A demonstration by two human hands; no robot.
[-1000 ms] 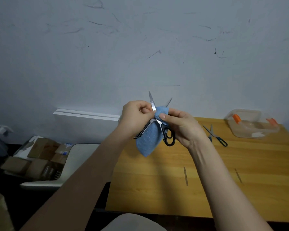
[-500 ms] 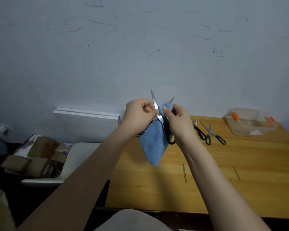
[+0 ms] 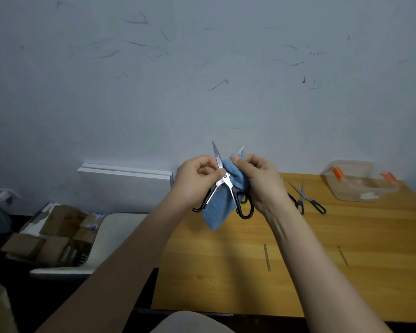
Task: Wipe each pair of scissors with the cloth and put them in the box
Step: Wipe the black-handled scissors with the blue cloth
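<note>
Scissors (image 3: 222, 181), stiff and sharp, are being pinched near the pivot by left fingers (image 3: 211, 173), right fingers (image 3: 238, 162) clamping limp cloth (image 3: 217, 212) round one blade.

One blade of the black-handled scissors (image 3: 226, 186) is wrapped in the blue cloth (image 3: 216, 212), w/ only its tip showing above the fold. The left hand (image 3: 195, 181) covers most of one handle loop. The right hand (image 3: 262, 181) curls its fingertips out of sight behind the cloth. Behind the right wrist lies a half-hidden pair (image 3: 293, 201): just a dark handle bit shows, colour unclear. The whitish patch (image 3: 369, 195) in the clear box (image 3: 346, 198) is too blurred to ID, poss. a label. The table (image 3: 298, 272) is cut off at the right edge & both forearms at the btm.
</note>
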